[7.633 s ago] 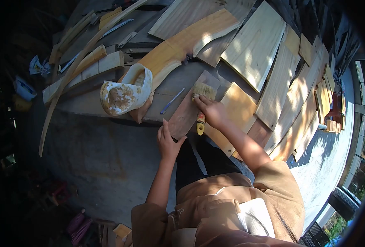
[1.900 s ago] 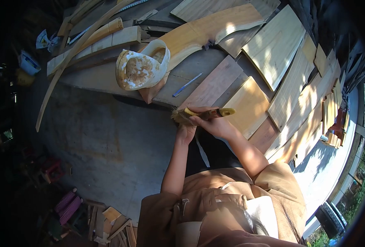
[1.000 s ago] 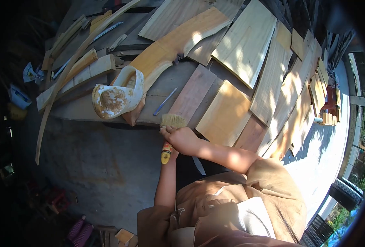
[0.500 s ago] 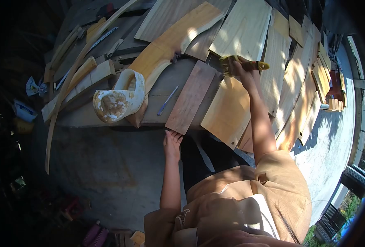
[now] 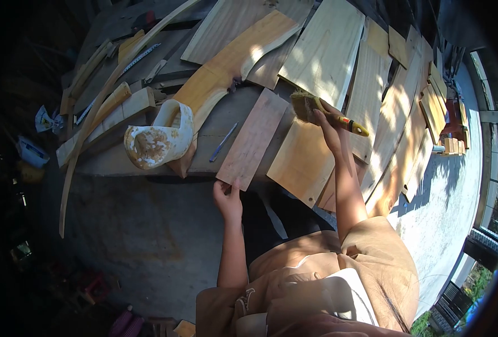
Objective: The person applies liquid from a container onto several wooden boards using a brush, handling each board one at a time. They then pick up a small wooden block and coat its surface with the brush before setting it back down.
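My left hand [image 5: 228,197] grips the near end of a reddish-brown wooden board [image 5: 253,140], thumb on top and fingers at its edge and underneath. The board lies on the grey work table, its near end at the table's front edge. In my right hand [image 5: 329,126] is a paintbrush [image 5: 311,106] with a yellow handle, held above a wider yellowish board [image 5: 303,160]. Its bristles point up and to the left, near the reddish board's far end. A blue pen [image 5: 223,143] lies just left of the reddish board.
A paint-stained white plastic jug [image 5: 162,135] stands at the table's left front. Behind it runs a long curved-edge plank [image 5: 235,53]. Pale planks [image 5: 323,48] spread across the back and right. Offcuts and a bowed strip [image 5: 100,98] lie at left.
My left hand has taken hold of the reddish board's near end, its thumb now on top. My right hand has lowered slightly toward me, turning the brush so its bristles show broadside.
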A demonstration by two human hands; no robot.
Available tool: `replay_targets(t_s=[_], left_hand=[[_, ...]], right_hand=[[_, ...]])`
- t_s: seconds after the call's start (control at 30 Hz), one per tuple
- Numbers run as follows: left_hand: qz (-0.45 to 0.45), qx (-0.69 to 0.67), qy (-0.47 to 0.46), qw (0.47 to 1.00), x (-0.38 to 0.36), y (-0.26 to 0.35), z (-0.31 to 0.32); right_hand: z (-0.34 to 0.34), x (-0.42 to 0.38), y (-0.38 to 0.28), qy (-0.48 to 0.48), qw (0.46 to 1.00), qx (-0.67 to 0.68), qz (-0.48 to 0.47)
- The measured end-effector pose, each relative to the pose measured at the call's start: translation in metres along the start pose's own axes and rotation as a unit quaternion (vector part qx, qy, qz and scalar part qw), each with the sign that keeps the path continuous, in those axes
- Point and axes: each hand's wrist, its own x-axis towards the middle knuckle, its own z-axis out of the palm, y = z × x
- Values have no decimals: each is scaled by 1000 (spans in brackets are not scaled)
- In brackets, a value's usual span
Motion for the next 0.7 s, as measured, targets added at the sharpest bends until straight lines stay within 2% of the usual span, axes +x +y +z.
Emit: replay_targets(t_s=[0.07, 0.13, 0.17, 0.2, 0.23, 0.27, 0.3, 0.33, 0.37, 0.4, 0.43, 0.5, 0.6, 0.63, 0.7], left_hand=[[8, -135, 24, 991, -4, 32, 4], [50, -69, -8, 996, -1, 51, -3], [50, -70, -7, 996, 0, 52, -5], [84, 5, -13, 996, 0, 52, -6], [118, 79, -20, 990, 0, 54, -7], [118, 78, -22, 990, 2, 57, -10], [213, 154, -39, 964, 4, 62, -13], [305, 226, -55, 924, 5, 66, -14], [304, 223, -55, 924, 4, 71, -13], [340, 240, -60, 907, 2, 76, -11], [375, 256, -65, 888, 1, 79, -10], [378, 242, -62, 892, 1, 82, -7], [393, 233, -67, 887, 3, 86, -6], [409, 239, -76, 877, 2, 87, -7], [419, 251, -76, 869, -1, 86, -7]], right_hand=[[-7, 1, -4, -11, 999, -24, -32], [-11, 3, -18, -24, 998, 11, -57], [-10, 6, -12, 0, 995, 29, -96], [-10, 8, -14, 0, 995, 28, -96], [-12, 10, -19, 2, 988, -79, -133], [-14, 11, -26, 4, 968, -185, -169], [-11, 9, -38, 6, 956, -239, -167], [-9, 13, -36, -22, 953, -213, -214], [-5, 12, -37, -36, 952, -223, -207], [0, 10, -38, -50, 950, -233, -199], [6, 9, -34, -72, 937, -270, -209], [14, 1, -28, -100, 906, -339, -232], [23, -16, -36, -65, 922, -332, -189], [24, -18, -33, -51, 921, -325, -207], [26, -26, -41, -73, 928, -317, -182]])
